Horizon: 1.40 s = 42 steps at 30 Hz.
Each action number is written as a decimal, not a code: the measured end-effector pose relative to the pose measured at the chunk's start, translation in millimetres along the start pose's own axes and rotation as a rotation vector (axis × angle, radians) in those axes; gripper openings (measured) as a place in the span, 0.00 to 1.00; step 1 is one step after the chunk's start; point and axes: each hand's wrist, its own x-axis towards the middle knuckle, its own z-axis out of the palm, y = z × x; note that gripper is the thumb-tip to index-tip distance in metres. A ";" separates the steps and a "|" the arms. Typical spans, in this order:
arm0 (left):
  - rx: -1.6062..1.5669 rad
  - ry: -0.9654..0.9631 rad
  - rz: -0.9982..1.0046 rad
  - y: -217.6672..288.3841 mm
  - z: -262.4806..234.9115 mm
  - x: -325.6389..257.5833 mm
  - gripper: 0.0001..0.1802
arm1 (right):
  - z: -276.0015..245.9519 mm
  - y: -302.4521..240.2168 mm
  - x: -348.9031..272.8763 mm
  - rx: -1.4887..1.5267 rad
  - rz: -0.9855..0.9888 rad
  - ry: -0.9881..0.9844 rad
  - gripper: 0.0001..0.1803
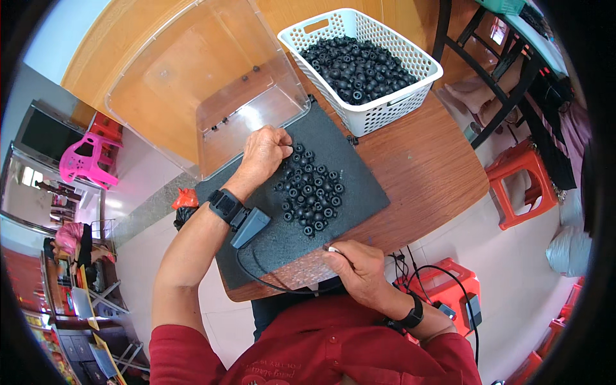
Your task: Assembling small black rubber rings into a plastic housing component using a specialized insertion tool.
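Observation:
Small round black ring-shaped parts (309, 192) lie heaped on a dark grey mat (359, 192). My left hand (264, 154) is at the heap's far left edge, with thumb and fingers pinched together. Whatever is between those fingertips is too hidden to name. At the mat's near edge my right hand (359, 273) is closed, with a small white piece (332, 249) showing at its thumb and fingertip. Just left of it, a shiny see-through surface (295, 271) lies along the table's front; I cannot tell what it is.
A clear plastic box (160, 109) stands tilted at the far left, a few black bits inside. A white perforated basket (391, 110) full of black parts sits at the back of the wooden table (430, 173). Red stools (523, 183) and cables (443, 273) are at right.

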 end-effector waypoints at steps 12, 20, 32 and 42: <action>-0.636 0.008 -0.168 -0.2 -31.7 -31.4 0.08 | -0.9 -6.6 3.3 0.018 0.027 -0.042 0.08; -1.213 -0.060 -0.255 45.8 -43.6 -149.2 0.15 | -3.8 -9.9 3.3 0.019 0.098 -0.051 0.09; -1.480 -0.021 -0.290 64.6 -19.4 -212.2 0.13 | 14.0 -34.0 16.6 -0.100 -0.241 -0.076 0.11; -1.459 -0.012 -0.277 67.4 -11.8 -225.0 0.15 | 23.7 -34.9 14.9 -0.211 -0.334 -0.071 0.12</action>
